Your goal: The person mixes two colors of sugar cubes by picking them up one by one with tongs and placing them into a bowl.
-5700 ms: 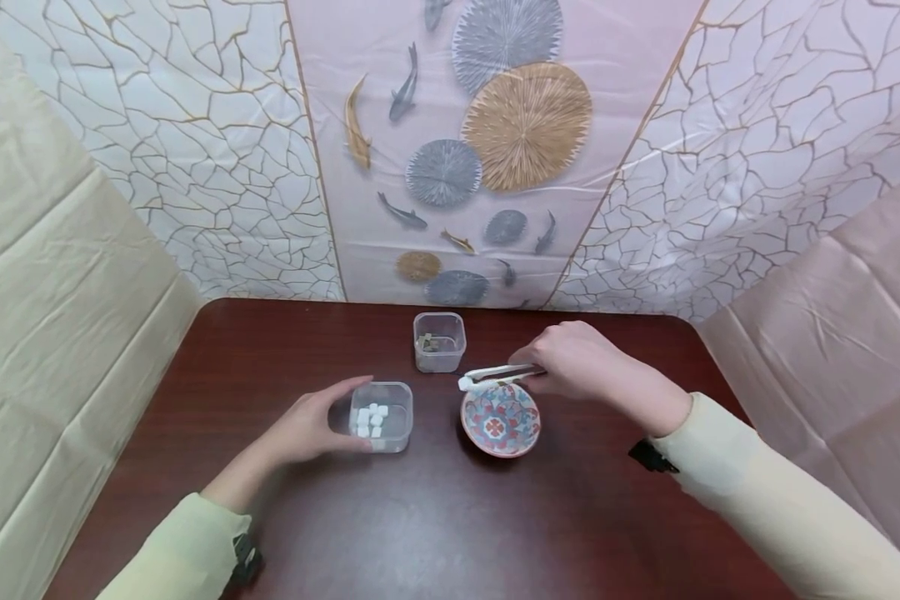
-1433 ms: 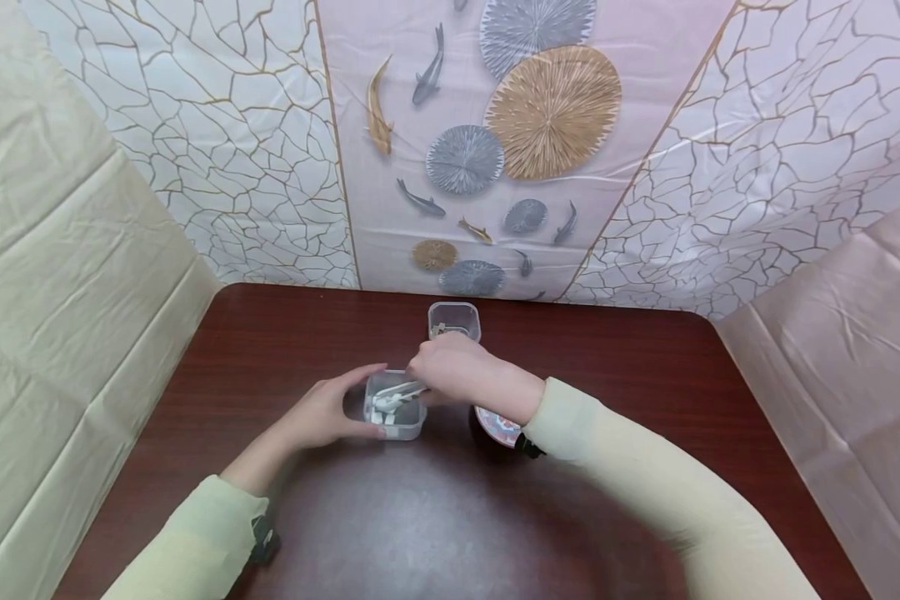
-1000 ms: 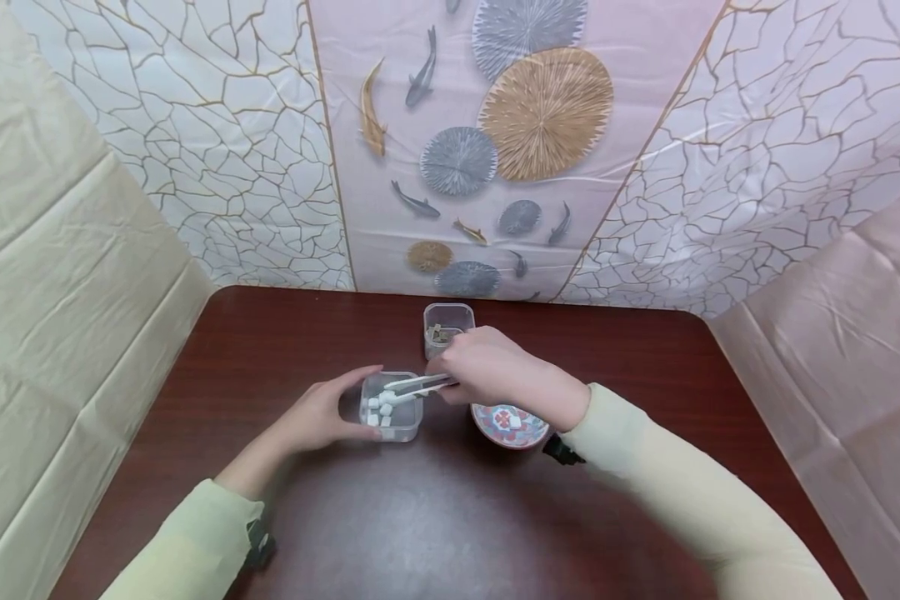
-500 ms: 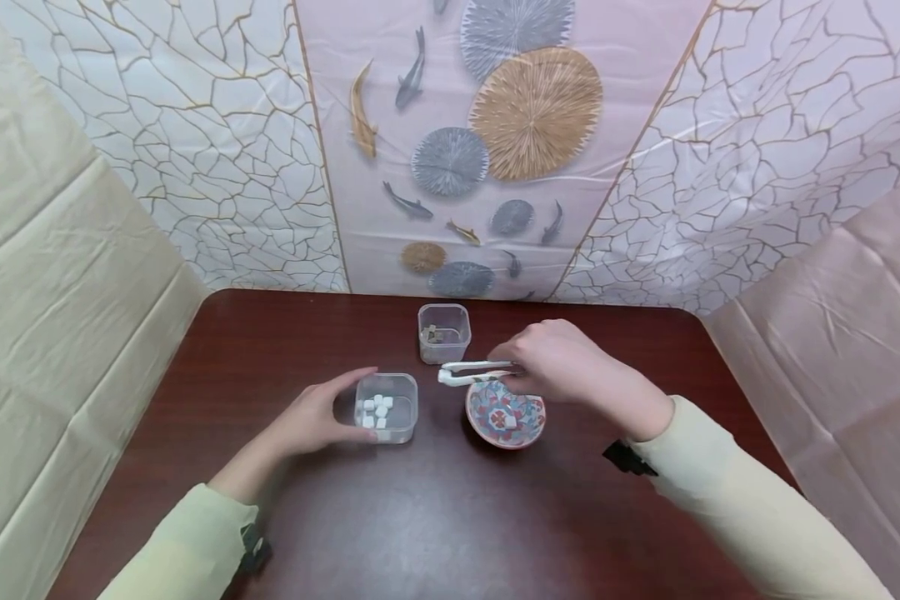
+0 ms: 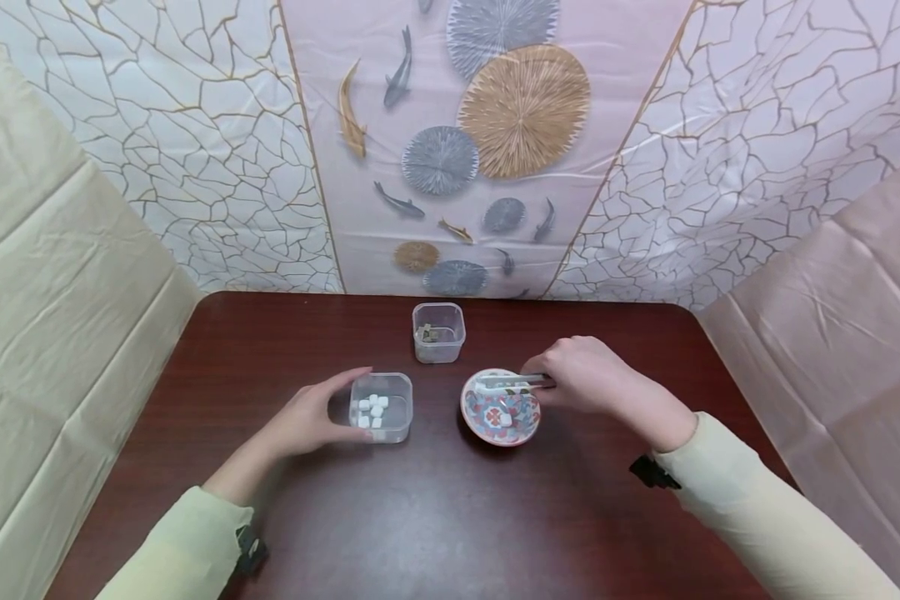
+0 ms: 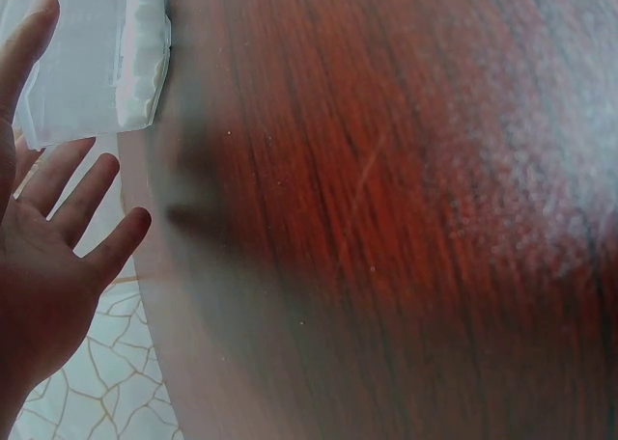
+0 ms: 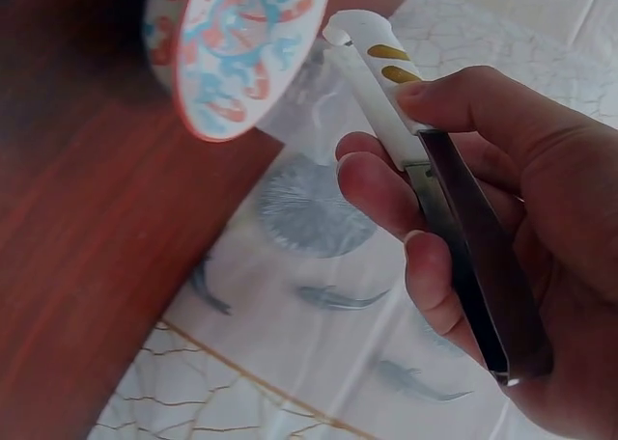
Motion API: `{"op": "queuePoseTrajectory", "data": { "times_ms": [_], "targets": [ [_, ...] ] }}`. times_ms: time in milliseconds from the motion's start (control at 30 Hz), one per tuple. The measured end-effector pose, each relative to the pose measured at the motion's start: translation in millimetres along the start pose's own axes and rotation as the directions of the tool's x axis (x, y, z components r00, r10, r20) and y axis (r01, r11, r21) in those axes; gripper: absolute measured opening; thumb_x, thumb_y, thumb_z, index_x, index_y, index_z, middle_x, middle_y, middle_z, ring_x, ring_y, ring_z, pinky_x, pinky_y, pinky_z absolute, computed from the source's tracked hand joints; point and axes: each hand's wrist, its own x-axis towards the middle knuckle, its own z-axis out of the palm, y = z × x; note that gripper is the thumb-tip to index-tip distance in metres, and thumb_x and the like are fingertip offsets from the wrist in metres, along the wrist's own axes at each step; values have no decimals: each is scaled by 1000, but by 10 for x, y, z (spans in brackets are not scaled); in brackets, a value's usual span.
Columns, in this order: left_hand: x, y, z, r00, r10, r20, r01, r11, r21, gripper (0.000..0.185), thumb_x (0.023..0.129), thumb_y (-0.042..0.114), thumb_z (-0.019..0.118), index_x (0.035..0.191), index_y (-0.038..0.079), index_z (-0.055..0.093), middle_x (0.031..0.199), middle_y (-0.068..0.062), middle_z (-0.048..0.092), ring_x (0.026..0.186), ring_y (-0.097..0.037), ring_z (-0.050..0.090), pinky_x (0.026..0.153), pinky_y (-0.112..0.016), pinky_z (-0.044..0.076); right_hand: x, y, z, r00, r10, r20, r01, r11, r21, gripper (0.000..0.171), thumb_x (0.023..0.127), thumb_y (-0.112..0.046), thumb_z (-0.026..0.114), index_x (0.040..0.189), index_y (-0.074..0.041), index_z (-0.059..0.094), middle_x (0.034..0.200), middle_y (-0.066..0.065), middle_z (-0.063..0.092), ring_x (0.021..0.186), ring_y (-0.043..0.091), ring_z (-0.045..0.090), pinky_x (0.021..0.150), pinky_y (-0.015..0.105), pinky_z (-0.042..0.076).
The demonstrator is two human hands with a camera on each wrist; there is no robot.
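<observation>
It's a booth: drapes (image 5: pixel 217 142) wall the table (image 5: pixel 435 517).

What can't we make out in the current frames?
Head: what the brownish bits in the far container are; too small.
Head and right wrist: whether the tongs pinch anything; pale tips blend together.
Right wrist: the bowl's upper part; cut off by the top edge.
Left wrist: part of the left hand and near container; cut off by frame edges.

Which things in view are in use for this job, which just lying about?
In use, apparently:
patterned bowl, white cube inside
tongs, held over the bowl
near tub of white cubes

Probably just there:
far tub with brownish pieces, untouched
backdrop
</observation>
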Motion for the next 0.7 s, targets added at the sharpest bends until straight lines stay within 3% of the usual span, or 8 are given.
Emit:
{"op": "queuePoseTrajectory", "data": {
  "times_ms": [300,700],
  "targets": [
    [0,-1,-3,1000,-2,2,2,1000,-8,100,76,44,98,160,21,50,144,-10,66,129,-32,62,109,-60,51,-42,93,214,998,5,56,-5,1000,14,32,77,-11,79,67,-22,51,61,-17,31,58,2,33,54,25,26],
    [1,-10,-6,1000,-1,2,1,1000,-9,99,76,43,98,160,21,51,143,-10,66,129,-32,63,108,-60,51,-26,142,331,996,6,89,-9,1000,30,25,80,-14,78,72,-22,57,61,-17,36,59,3,35,55,25,28]
  ]
}}
